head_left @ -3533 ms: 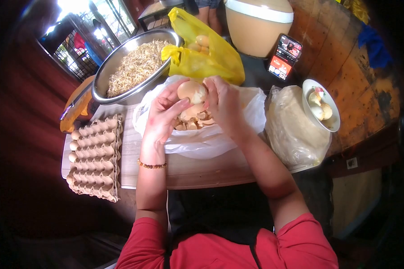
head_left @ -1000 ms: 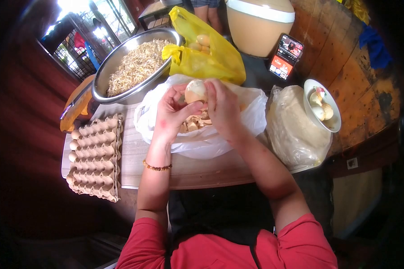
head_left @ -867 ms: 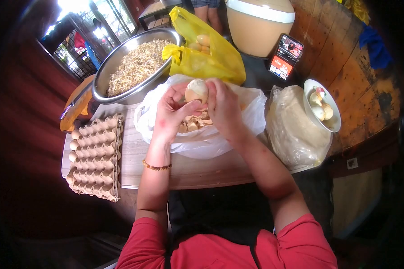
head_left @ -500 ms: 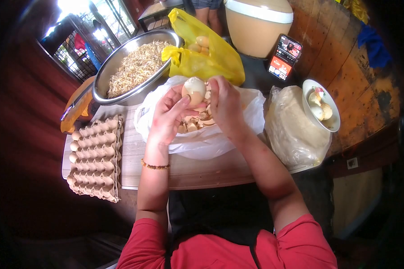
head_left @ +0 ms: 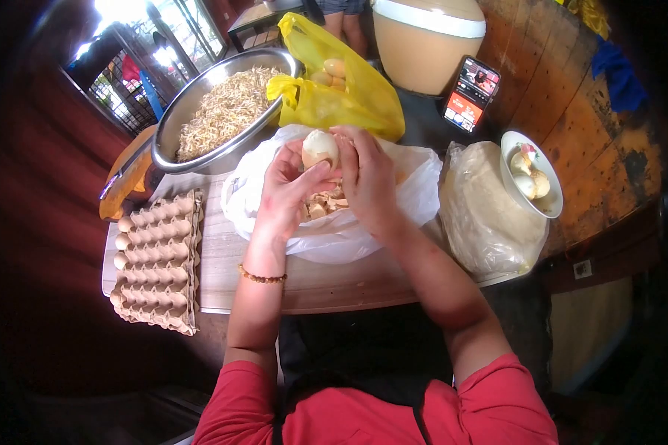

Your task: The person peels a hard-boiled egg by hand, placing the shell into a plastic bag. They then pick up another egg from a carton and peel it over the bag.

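Note:
A partly peeled boiled egg (head_left: 320, 147) is held in my left hand (head_left: 286, 185), thumb across its lower front. Its white top is bare, and brownish shell still covers the lower part. My right hand (head_left: 367, 174) is closed against the egg's right side, fingers bent over it; the fingertips are partly hidden. Below both hands, an opened white plastic bag (head_left: 408, 182) holds broken eggshell pieces (head_left: 325, 205). Just beyond is a yellow plastic bag (head_left: 341, 107) with several brown eggs (head_left: 334, 69) inside.
At left lies an egg carton (head_left: 159, 259) with a few eggs along its edge. Behind it stands a metal basin (head_left: 163, 144) of bean sprouts (head_left: 226, 111). On the right are a clear plastic bag (head_left: 490, 215), a bowl (head_left: 553, 208) with eggs, a phone (head_left: 471, 93) and a large tan container (head_left: 427, 55).
My right hand has come in from slightly apart to the egg's side. The egg has tilted, and more of its white shows at the front.

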Demonstrator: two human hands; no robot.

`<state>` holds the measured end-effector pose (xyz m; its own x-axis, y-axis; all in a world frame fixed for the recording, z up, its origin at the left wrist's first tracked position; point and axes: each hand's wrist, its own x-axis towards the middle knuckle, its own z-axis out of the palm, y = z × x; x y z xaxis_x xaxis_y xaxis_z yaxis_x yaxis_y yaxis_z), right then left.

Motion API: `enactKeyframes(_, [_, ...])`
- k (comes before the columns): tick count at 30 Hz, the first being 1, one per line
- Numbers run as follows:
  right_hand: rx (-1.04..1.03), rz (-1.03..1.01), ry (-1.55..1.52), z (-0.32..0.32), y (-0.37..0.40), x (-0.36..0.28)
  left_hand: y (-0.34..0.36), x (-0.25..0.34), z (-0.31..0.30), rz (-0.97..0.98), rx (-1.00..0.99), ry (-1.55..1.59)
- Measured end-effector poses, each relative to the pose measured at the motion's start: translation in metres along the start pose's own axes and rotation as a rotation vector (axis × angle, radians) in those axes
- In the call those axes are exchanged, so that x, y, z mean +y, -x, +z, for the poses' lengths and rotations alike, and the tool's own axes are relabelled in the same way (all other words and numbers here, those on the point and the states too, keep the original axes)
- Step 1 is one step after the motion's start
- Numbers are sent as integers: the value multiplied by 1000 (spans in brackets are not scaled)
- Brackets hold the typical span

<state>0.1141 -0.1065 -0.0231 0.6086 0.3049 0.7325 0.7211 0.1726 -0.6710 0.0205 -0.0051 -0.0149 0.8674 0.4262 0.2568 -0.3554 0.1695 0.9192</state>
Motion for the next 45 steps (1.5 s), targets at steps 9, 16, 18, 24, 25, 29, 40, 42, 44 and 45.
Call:
enactKeyframes(9, [-21,19,51,-5,-9,13,-1,8,-19,-45,-51,191])
enactKeyframes(16, [-138,-145,193,-8,-10,17,-2,7,-17,-66,-55,224])
enactKeyframes(18, [-98,-165,172,-7,-11,11,-2,6,-16,-69,-63,188])
enactKeyframes(24, [-206,38,-79,-12,-11,-4,-1,4,-16,-108,-105,101])
enactKeyframes(25, [-218,-2,-98,-11,-11,-2,-1,5,-16,-115,-92,83])
enactKeyframes(29, [-202,-65,10,-9,-9,3,0,6,-15,-130,-67,55])
enactKeyframes(40, [-150,-22,91,-8,-4,4,2,8,-14,-146,-84,58])
enactKeyframes(42, [-145,-11,82,-8,-5,2,2,7,-15,-148,-87,56])
enactKeyframes(44, [-139,0,72,-8,-5,2,1,7,-17,-167,-133,84])
enactKeyframes(45, [-124,-18,60,-8,-5,4,1,8,-17,-166,-133,83])
